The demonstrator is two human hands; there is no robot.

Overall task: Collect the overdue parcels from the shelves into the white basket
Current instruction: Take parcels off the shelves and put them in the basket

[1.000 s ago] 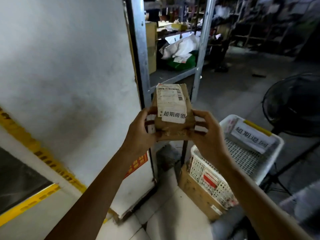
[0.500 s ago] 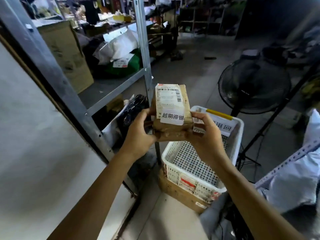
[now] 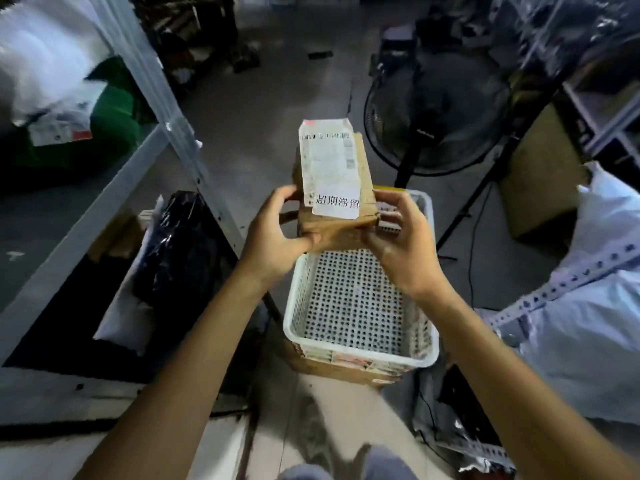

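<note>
I see the shelf (image 3: 149,109) across the left of the frame, its grey post slanting from the top edge toward the centre. A black fan (image 3: 433,109) stands on the floor, upper right of centre. The white basket (image 3: 360,346) sits lower centre on a cardboard box (image 3: 329,370).

The brown parcel (image 3: 332,188) is at mid-frame, held in the air over the basket's far end, label side toward me. The left hand (image 3: 273,237) has a narrow grip curled on the parcel's near left edge, and the right hand (image 3: 405,251) has the same narrow grip curled on the near right edge. A white sticker (image 3: 337,204) with printed characters lies between the two hands.

Half a second ago the basket lay lower right of the parcel. It is now straight beneath both hands, and the shelf has slid toward the left edge. Both grips hold the parcel as before.
</note>
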